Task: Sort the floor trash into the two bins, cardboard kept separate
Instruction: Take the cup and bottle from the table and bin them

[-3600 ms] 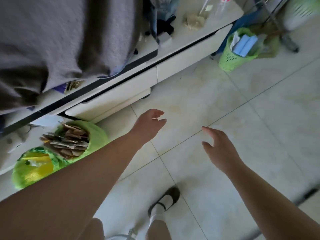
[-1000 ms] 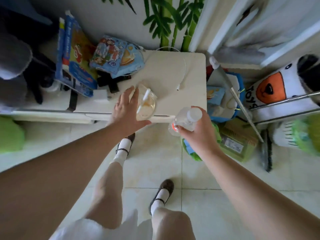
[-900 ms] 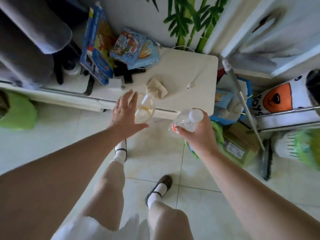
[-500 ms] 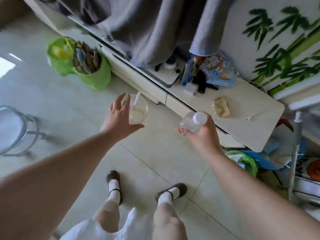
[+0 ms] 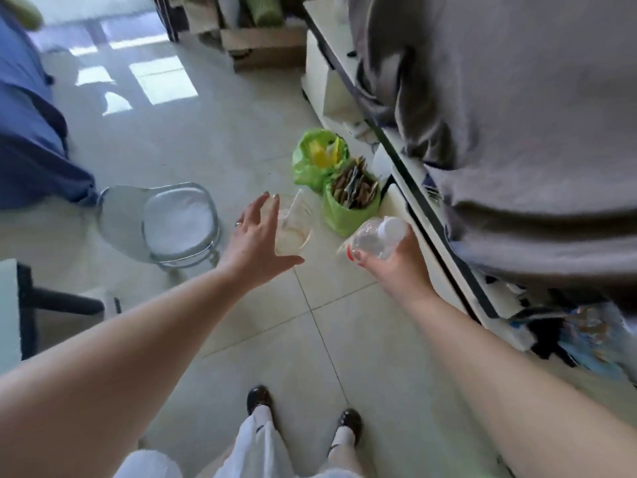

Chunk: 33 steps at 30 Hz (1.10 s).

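Room: pale tiled floor [image 5: 344,339], sun patches at far left; blue fabric [image 5: 27,132] along the left edge.
Stool: clear stool [image 5: 175,224] stands on the floor, left of the hands.
Left hand: left hand [image 5: 256,241] holds a clear plastic cup [image 5: 293,231] with a straw and a little pale liquid; the fingers lie fairly straight along the cup's far side, thumb under it, so a loose cradling hold.
Far bin: green-bagged bin [image 5: 315,160] shows yellow and pale mixed waste; it touches its neighbour.
Near bin: cardboard bin [image 5: 351,201], also green-lined, is packed with brown card strips standing on end.
Right hand: right hand [image 5: 389,263] grips a clear plastic bottle [image 5: 377,236] with a white cap; fingers curl round its body.
Cabinet: low white cabinet [image 5: 406,208] runs along the right, grey cloth [image 5: 517,115] draped over it.
Progress: cardboard looks already separated; no loose trash is visible on the floor here.
Remaining: judged, cup and bottle both belong in the far bin, not with the card. Both are carried just short of the bins, neither over an opening yet.
Risk: liquid in the cup may spill when dropped.
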Tool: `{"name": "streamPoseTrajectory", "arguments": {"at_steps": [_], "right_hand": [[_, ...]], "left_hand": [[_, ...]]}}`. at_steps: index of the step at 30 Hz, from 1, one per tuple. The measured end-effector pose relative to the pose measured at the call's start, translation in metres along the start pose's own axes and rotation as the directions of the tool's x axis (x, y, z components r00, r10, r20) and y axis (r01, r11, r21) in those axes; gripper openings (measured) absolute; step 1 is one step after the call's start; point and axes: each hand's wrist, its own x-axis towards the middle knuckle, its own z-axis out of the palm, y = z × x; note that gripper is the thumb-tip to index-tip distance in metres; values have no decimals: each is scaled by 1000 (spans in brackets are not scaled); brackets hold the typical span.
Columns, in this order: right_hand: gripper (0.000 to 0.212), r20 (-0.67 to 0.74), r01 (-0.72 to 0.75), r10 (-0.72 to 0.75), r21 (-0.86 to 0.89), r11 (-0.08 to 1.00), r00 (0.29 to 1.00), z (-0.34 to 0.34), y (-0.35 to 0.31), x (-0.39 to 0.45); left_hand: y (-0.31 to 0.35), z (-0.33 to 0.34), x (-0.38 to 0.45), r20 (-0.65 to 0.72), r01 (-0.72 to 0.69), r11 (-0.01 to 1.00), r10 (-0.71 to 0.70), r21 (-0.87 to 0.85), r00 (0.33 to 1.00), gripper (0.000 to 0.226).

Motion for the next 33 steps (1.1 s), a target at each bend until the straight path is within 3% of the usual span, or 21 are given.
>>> {"name": "streamPoseTrajectory", "arguments": {"at_steps": [5,8,11,20,24,28,33], "right_hand": [[79,26,49,-46,-100,994,999,20,-43,65],[67,16,54,-53,-68,996,998,26,-65,115],[54,-38,6,-6,-8,1000,999,30,-73,179],[67,16,-88,87,85,992,996,39,-91,402],[68,-22,-175,178,115,978,984,39,-91,460],[69,-159,-260,288,175,949,944,47,-97,506],[76,-338,-352,409,218,910,848,71,-99,554]], "left_hand": [[-54,-34,41,-40,118,992,-120,-39,992,114],[-67,-43,84,-60,217,967,-227,-136,972,114],[-71,-50,152,-86,282,930,-309,-237,947,115],[-67,-60,386,-12,347,918,-356,-193,935,116],[-62,-61,457,58,321,933,-316,-163,947,116],[-64,-62,538,131,263,962,-253,-74,959,114],[-65,-60,654,282,43,996,-62,74,957,115]]}}
